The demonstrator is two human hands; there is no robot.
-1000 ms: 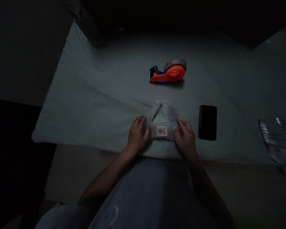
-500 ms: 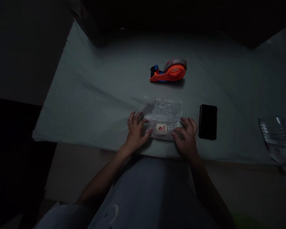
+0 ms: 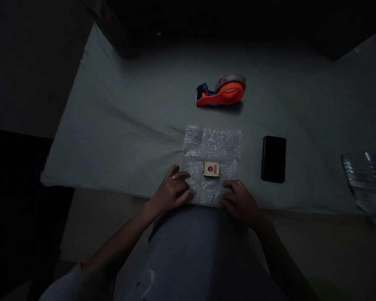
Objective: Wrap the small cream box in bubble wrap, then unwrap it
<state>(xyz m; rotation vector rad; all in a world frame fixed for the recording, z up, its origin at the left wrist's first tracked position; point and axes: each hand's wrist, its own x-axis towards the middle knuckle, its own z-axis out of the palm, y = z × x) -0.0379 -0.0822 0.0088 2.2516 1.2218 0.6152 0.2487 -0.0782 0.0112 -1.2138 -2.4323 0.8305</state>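
Note:
A small cream box with a red emblem and red print (image 3: 211, 169) lies on a sheet of bubble wrap (image 3: 221, 144), which is spread flat near the table's front edge. My left hand (image 3: 172, 190) rests at the sheet's lower left corner, index finger and thumb apart on the plastic. At the lower right corner is my right hand (image 3: 239, 200), its fingertips on the wrap with a gap between thumb and index finger. Neither hand touches the box. The wrap's near corners are partly hidden under my fingers.
An orange and blue tape dispenser (image 3: 222, 94) lies beyond the sheet. To the right is a black phone-like slab (image 3: 273, 159). A clear plastic package (image 3: 366, 179) sits at the far right edge. Pale cloth (image 3: 119, 142) covers the table, and the room is dim.
The near part of the bubble wrap, folded over the box before, now lies open toward me, leaving the box uncovered. Both hands have moved nearer my body.

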